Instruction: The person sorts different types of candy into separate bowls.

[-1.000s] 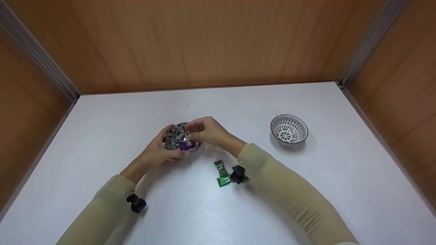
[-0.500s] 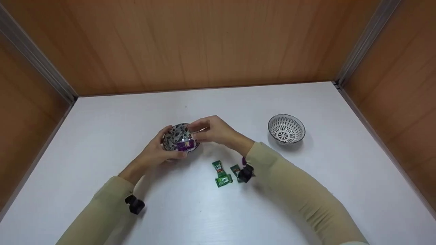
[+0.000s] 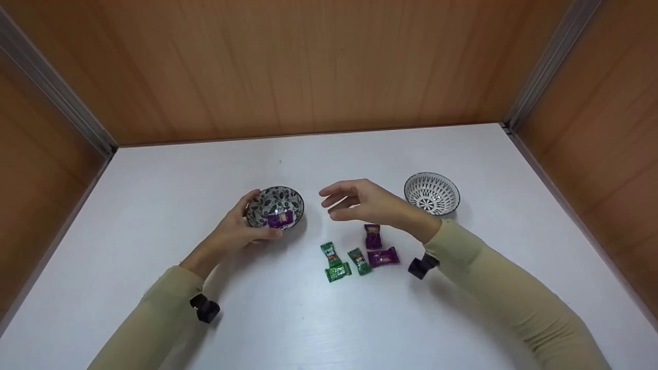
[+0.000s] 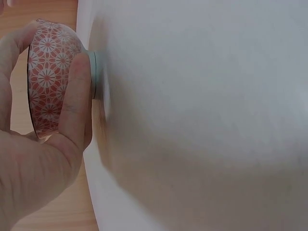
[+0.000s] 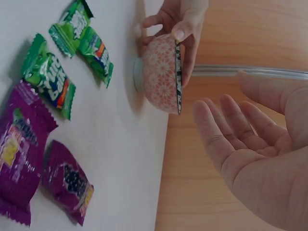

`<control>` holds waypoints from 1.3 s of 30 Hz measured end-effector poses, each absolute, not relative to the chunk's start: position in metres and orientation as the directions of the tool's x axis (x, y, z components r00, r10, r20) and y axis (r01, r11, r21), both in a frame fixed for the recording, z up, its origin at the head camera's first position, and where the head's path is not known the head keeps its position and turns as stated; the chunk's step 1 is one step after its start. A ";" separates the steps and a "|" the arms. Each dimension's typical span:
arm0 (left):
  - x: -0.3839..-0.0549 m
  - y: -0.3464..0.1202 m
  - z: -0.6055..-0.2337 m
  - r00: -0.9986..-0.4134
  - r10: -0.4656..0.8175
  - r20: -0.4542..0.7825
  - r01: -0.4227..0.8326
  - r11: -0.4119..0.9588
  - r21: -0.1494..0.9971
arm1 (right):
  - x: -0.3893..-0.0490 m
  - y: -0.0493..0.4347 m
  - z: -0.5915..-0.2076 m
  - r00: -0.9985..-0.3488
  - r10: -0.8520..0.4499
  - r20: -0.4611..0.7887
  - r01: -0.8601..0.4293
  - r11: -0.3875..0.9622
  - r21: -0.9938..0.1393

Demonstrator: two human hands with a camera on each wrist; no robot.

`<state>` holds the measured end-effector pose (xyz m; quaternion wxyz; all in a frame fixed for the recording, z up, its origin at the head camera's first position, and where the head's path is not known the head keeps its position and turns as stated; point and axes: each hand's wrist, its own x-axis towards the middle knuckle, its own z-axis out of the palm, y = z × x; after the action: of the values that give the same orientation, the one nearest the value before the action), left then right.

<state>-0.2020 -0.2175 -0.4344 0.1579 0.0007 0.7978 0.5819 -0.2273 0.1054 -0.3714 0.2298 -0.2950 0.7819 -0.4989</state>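
Observation:
My left hand (image 3: pixel 234 226) grips a small bowl (image 3: pixel 267 200) by its left side, thumb and fingers round the wall. Inside, the bowl has a dark leaf pattern; its outside (image 4: pixel 48 72) is red with white flowers. A purple-wrapped candy (image 3: pixel 280 219) lies in it. The bowl's foot is at the table or just above it; I cannot tell which. My right hand (image 3: pixel 367 200) hovers right of the bowl, fingers loosely bent and holding nothing. Below it on the table lie two purple candies, one upper (image 3: pixel 372 237) and one lower (image 3: pixel 383 257).
Several green-wrapped candies (image 3: pixel 337 272) lie left of the purple pair. A second bowl (image 3: pixel 432 194), white with dark dashes inside, stands at the right, just beyond my right forearm. Wooden panels (image 3: pixel 318 67) wall the white table (image 3: pixel 205 169) at the back and sides.
My right hand has moved right, away from the bowl, uncovering the two purple candies on the table. The purple candy in the bowl stays there. My left hand keeps its hold.

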 end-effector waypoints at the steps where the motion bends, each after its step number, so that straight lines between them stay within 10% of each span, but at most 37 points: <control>1: -0.202 -0.218 -0.434 -0.950 0.185 -0.252 -0.183 0.324 0.928 | -0.226 0.111 -0.371 -0.717 -0.694 -0.065 -0.241 0.335 -0.911; 39: -0.199 -0.221 -0.432 -0.949 0.194 -0.250 -0.178 0.326 0.929 | -0.194 0.207 -0.424 -0.667 -0.729 -0.152 -0.326 0.469 -0.821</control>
<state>-0.1992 -0.2207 -0.4315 0.1601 0.0048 0.7983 0.5806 -0.1937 0.2071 -0.4238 0.2504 -0.3219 0.8197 -0.4022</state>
